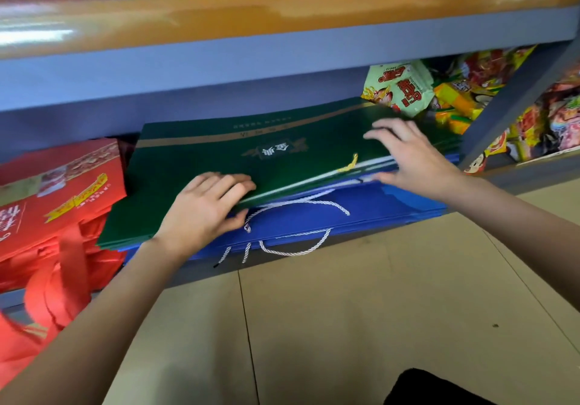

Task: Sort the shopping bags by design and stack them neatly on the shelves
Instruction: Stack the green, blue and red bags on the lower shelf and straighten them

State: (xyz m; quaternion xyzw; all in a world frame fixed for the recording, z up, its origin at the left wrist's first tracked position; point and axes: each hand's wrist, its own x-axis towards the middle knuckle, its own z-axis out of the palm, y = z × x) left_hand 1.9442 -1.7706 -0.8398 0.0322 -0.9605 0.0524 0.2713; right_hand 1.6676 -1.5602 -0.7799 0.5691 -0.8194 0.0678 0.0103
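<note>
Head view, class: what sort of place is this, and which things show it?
Probably a small shop or its stockroom: metal shelves hold heaps of snack packets, beside flat stacks of green bags, blue bags and red bags.

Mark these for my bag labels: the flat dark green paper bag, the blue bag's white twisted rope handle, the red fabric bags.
dark green paper bag point(251, 150), head view, printed face.
white rope handle point(295, 252), head view, hanging loop.
red fabric bags point(59, 191), head view, top bag's face.
</note>
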